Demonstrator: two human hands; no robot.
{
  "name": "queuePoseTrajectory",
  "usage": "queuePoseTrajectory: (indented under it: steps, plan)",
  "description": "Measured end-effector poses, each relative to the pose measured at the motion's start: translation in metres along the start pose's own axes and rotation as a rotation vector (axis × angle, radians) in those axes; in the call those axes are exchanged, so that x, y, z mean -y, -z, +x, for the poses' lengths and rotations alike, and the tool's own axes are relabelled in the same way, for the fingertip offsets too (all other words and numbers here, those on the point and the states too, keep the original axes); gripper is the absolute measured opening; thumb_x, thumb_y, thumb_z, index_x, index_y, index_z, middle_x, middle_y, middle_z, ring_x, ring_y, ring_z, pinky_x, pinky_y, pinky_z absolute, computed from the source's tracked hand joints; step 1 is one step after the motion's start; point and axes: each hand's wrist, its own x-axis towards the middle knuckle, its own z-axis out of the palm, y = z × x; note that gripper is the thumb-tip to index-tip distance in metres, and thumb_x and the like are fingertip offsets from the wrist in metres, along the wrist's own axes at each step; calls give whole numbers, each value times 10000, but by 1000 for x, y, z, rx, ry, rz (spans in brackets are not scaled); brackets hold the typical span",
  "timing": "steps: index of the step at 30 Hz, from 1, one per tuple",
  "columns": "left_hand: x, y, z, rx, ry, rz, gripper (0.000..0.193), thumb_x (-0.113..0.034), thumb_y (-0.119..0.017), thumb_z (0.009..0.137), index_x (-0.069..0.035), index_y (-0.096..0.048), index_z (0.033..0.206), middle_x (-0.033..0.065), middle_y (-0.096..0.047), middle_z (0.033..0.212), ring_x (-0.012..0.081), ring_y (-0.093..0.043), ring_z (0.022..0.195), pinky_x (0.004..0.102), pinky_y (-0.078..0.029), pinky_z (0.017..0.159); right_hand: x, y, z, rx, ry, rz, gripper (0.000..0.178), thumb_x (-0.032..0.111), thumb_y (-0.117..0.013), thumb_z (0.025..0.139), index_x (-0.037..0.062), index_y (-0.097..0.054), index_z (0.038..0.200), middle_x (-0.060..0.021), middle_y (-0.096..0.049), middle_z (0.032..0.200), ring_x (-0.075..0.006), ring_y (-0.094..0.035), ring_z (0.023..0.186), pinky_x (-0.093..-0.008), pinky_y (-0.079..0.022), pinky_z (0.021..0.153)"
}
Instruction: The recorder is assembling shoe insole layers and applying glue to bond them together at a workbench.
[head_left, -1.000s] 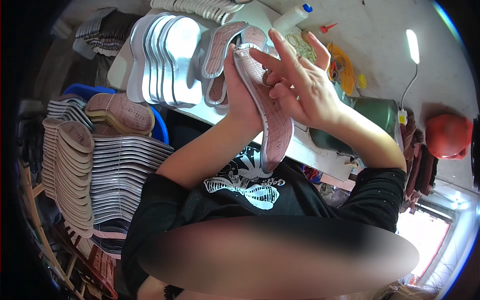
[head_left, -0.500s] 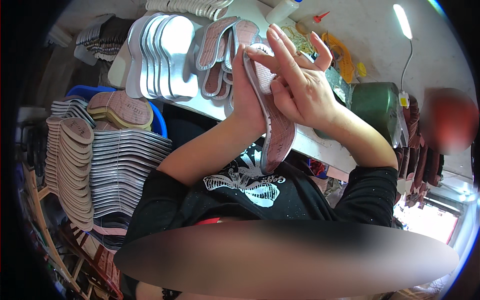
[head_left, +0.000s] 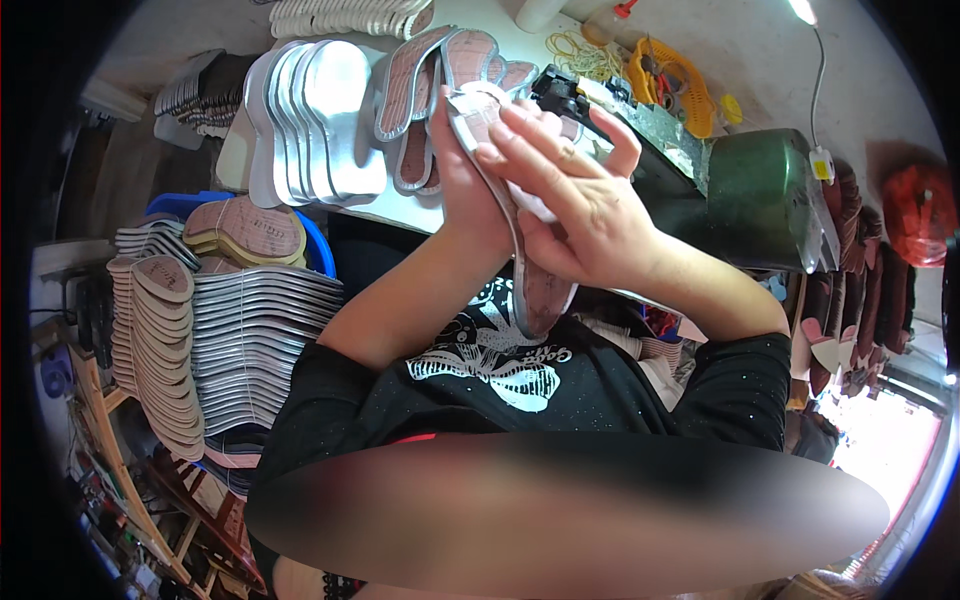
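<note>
My left hand is closed on a long brown insole with a pale grey edge, holding it upright and tilted above the work table's front edge. The insole's rounded lower end hangs in front of my black shirt. Across its face lies my right hand, with fingers stretched out and partly spread, fingertips against the upper part. A white piece covers the insole near its top and shows again under my right palm. The right thumb and much of the insole's middle are hidden behind that hand.
Silver insoles stand on the white table, beside brown ones with grey edges. Bundled insoles fill the left around a blue tub. At right are a dark green rounded housing, a yellow basket and a lamp cord.
My hands and the insole have shifted slightly left in the picture. The right fingers have come down flatter and closer together over the insole. The whole view has turned a little.
</note>
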Motion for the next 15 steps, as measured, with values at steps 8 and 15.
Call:
queuePoseTrajectory:
  steps: [8,15]
  plan:
    - [0,-2,4,-190,21,185,572,-673,-422,818,-112,-370,718,23,-359,637,153,-384,566,277,-341,547,1,2,-34,-12,-155,75,541,109,-638,701,74,-534,1231,-62,-555,1271,-198,-489,1227,-418,-127,1047]
    - [18,-3,-3,-31,-143,798,467,-543,-393,932,-112,-385,755,7,-417,656,89,-393,505,204,-322,472,-12,3,-36,-494,-427,728,234,91,-652,823,2,-578,1026,-60,-588,853,-92,-574,749,-212,-441,664]
